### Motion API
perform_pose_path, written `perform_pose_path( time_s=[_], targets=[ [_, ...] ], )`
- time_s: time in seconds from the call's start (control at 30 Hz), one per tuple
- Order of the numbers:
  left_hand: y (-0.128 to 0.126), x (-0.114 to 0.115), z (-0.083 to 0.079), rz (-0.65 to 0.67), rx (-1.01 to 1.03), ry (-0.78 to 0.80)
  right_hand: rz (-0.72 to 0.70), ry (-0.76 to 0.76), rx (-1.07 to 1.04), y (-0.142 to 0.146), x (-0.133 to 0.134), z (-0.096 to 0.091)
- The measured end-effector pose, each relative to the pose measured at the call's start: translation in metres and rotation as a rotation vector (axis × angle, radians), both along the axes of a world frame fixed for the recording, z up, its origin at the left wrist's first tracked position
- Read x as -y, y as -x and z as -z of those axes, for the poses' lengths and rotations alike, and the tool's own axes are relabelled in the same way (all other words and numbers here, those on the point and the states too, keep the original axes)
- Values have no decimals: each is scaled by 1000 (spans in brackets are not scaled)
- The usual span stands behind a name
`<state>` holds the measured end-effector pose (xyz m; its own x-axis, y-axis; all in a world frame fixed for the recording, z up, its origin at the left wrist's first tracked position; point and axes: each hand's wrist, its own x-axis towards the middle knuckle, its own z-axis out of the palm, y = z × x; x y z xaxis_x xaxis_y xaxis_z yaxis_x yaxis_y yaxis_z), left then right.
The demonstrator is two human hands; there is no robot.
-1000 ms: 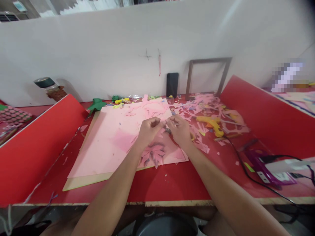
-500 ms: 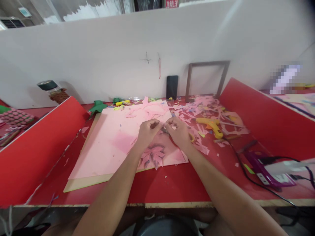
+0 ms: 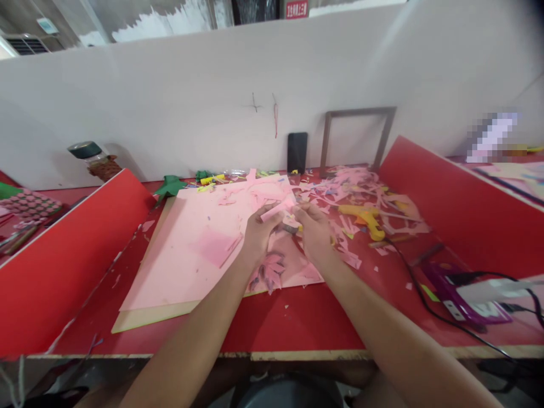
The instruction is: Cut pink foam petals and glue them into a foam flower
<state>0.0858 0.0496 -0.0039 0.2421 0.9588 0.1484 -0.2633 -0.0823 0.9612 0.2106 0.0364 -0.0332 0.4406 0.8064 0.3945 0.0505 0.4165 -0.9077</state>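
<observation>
Over the pink sheet (image 3: 170, 260), my left hand (image 3: 258, 229) pinches a narrow pink paper strip (image 3: 276, 211). My right hand (image 3: 315, 226) has its fingers closed at the strip's right end, close to the left fingertips. Just below the fingers lies a grey object (image 3: 290, 228) with a bit of yellow beside it, partly hidden, its kind unclear. A layered pink paper flower (image 3: 268, 272) with dark-edged petals rests near my left wrist, which covers part of it. Left of that wrist is a small stack of pink paper (image 3: 219, 246).
Pink paper scraps (image 3: 352, 181) heap up at the back right. A yellow glue gun (image 3: 364, 218) lies there, its black cord running to a purple power strip (image 3: 463, 294). A phone (image 3: 297, 152) and a brown frame (image 3: 326, 141) lean on the wall. Red dividers (image 3: 80, 266) flank the table.
The pink strip now shows between my hands, where it was not visible before. My hands have turned and moved slightly apart, and my left wrist covers more of the flower.
</observation>
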Motion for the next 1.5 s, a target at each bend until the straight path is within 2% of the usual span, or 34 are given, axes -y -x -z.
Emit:
perform_pose_path(
  time_s=[0.13, 0.23, 0.43, 0.53, 0.67, 0.77, 0.83, 0.93, 1.03, 1.13, 1.2, 1.27, 1.3, 1.4, 1.43, 1.5],
  targets=[
    [-9, 8, 4, -50, -6, -109, -43, -6, -76, 8, 4, -1],
    [-8, 12, 2, -147, -81, -177, -75, -20, -136, 11, 6, -3],
    [-6, 15, -3, -294, -128, -179, -80, -52, -117, 17, 11, -7],
    [-5, 14, -2, -303, -119, -173, -3, -46, 80, 11, 14, -13],
    [0, 2, -1, -370, -28, -112, 97, 0, 543, -23, 14, -27],
    [8, -11, -1, -390, 56, -48, -21, 345, 922, -55, 18, -34],
    [13, -18, -1, -380, 104, -38, -128, 527, 1072, -67, 23, -35],
    [19, -24, -3, -366, 181, -43, -245, 586, 1201, -64, 31, -31],
    [24, -27, -7, -372, 229, -52, -216, 554, 1246, -49, 33, -24],
    [29, -29, -11, -410, 256, -39, -178, 558, 1241, -43, 28, -22],
    [31, -30, -14, -435, 268, -19, -94, 519, 1152, -46, 23, -23],
    [32, -30, -16, -435, 275, -12, -5, 411, 916, -48, 18, -26],
    [32, -30, -16, -423, 273, -14, -6, 341, 747, -47, 16, -28],
    [32, -28, -17, -364, 242, -37, -208, 189, 277, -37, 15, -29],
    [32, -28, -17, -346, 230, -47, -280, 177, 181, -32, 15, -29],
    [32, -28, -16, -322, 213, -67, -336, 209, 110, -22, 18, -26]
  ],
)
